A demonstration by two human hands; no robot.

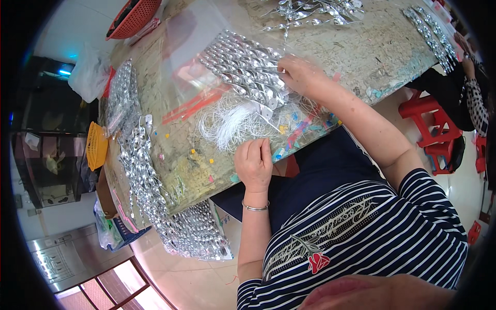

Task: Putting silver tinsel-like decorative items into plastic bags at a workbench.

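Note:
A bundle of silver twisted spiral strips point(243, 64) lies side by side on the table, partly over a clear plastic bag point(181, 51) with a red band. My right hand point(305, 76) is at the bundle's right edge, its fingers closed on a silver spiral strip. Loose white string point(227, 124) is heaped at the strips' near ends. Close to the table's front edge, beside the string, my left hand point(253, 164) is closed with fingers curled; what it holds, if anything, is hidden.
More silver spirals point(142, 165) hang over the table's left side, and others point(315, 13) lie at the far side. A red basket point(135, 18) stands at the far left, a yellow basket point(96, 146) beside the table. Red stools point(426, 116) and another person's arm point(469, 67) are at right.

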